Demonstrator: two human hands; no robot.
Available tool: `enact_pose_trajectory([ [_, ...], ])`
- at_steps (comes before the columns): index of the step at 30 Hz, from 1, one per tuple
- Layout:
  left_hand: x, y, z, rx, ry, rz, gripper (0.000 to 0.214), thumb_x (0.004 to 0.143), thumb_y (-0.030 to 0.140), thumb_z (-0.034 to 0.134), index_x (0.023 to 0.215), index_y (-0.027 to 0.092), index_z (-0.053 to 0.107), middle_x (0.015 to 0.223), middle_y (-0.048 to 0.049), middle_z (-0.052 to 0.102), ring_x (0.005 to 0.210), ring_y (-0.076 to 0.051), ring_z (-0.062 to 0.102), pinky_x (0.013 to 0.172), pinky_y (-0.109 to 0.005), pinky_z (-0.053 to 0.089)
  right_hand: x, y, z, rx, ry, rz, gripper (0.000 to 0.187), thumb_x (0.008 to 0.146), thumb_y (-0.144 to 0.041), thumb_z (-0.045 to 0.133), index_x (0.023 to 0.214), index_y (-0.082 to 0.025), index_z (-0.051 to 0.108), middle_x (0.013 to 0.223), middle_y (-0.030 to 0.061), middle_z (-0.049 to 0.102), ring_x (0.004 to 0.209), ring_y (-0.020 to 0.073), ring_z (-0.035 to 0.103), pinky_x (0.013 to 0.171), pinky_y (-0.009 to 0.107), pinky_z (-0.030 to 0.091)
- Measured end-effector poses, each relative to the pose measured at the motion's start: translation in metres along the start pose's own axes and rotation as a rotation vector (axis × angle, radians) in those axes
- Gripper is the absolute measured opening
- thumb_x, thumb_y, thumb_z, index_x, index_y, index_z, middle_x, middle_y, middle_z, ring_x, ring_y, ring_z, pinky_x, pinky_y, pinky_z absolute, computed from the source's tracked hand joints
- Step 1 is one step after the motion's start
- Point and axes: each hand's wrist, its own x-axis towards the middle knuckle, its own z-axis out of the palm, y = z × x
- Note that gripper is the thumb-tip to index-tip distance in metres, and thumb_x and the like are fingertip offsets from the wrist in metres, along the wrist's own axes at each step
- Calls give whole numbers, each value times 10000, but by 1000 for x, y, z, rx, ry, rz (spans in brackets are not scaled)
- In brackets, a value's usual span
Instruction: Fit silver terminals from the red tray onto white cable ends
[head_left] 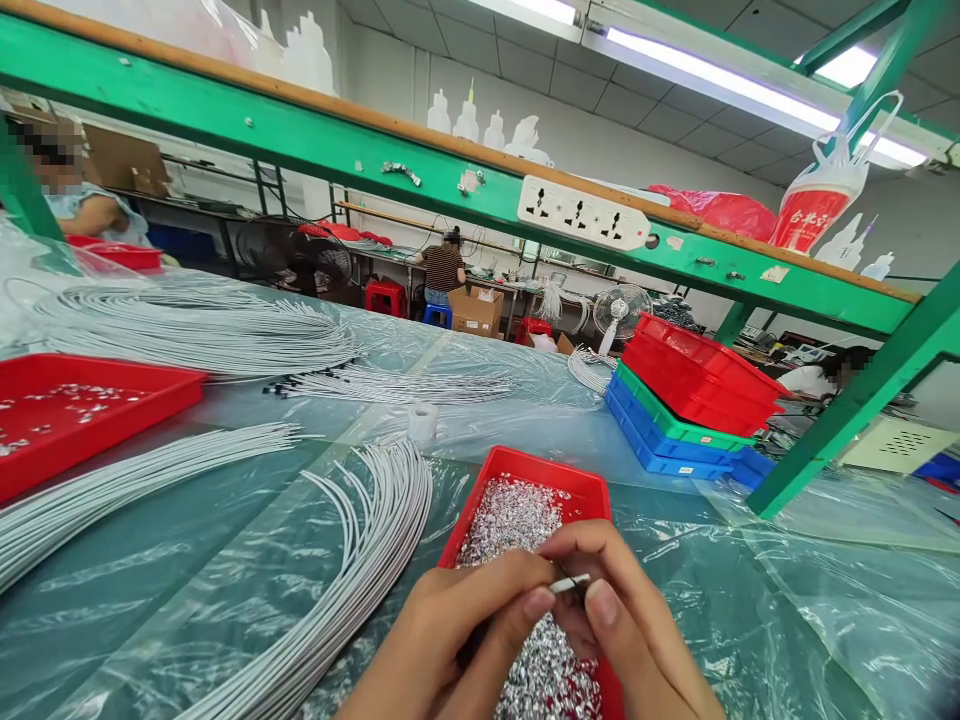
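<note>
Both hands meet low in the frame, right over the near end of a red tray (581,490) heaped with small shiny metal pieces (517,520). Between them sits the white end of a thin cable (564,583), with a short dark tip poking out toward the right hand (637,630). The left hand (457,640) pinches this cable end between thumb and forefinger, its other fingers curled in. The right hand is closed on the dark tip from the other side, thumb on top, fingertips bunched; whether a metal piece sits in that pinch is too small to tell. The cable end is thus held just above the metal pieces, touching both hands.

Left of the tray, a fanned bundle of white cables (375,540) lies on the plastic-covered table (787,610), with more bundles beyond it. A second red tray (75,410) sits at the far left, and a small white tape roll (422,420) stands behind. Stacked red, green and blue bins (690,400) rest to the right. A red-and-white cup bag (817,205) hanging from the green shelf frame (300,140) bears Chinese characters I cannot read clearly.
</note>
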Motion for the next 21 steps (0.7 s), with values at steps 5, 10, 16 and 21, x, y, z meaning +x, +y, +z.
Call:
enact_pose_trajectory([
  [5, 1, -1, 1, 24, 73, 123, 303, 1002, 225, 363, 795, 226, 584, 561, 41, 618, 428, -97, 537, 446, -174, 455, 1, -2, -6, 54, -95, -34, 418, 889, -664, 555, 1130, -326, 600, 916, 14, 633, 816, 189, 556, 751, 292, 420],
  [10, 4, -3, 5, -69, 100, 216, 262, 985, 125, 358, 861, 228, 566, 665, 26, 702, 497, -89, 628, 493, -159, 493, 4, -1, -10, 145, -159, -59, 349, 893, -618, 600, 1124, -359, 632, 768, -33, 549, 665, 141, 448, 658, 273, 338],
  [16, 3, -8, 7, 196, 148, 296, 256, 1029, 168, 302, 895, 230, 511, 654, 13, 700, 422, -102, 601, 411, -220, 423, 4, 0, -10, 156, -155, -82, 311, 894, -588, 625, 1132, -389, 617, 840, -36, 588, 669, 131, 417, 622, 269, 290],
  [21, -1, -11, 12, 405, 248, 388, 270, 1043, 156, 228, 1034, 200, 495, 638, -5, 706, 413, -125, 618, 381, -254, 389, -1, -2, -7, 191, -129, -59, 319, 866, -584, 664, 1116, -388, 632, 839, -29, 604, 756, 149, 516, 698, 266, 351],
])
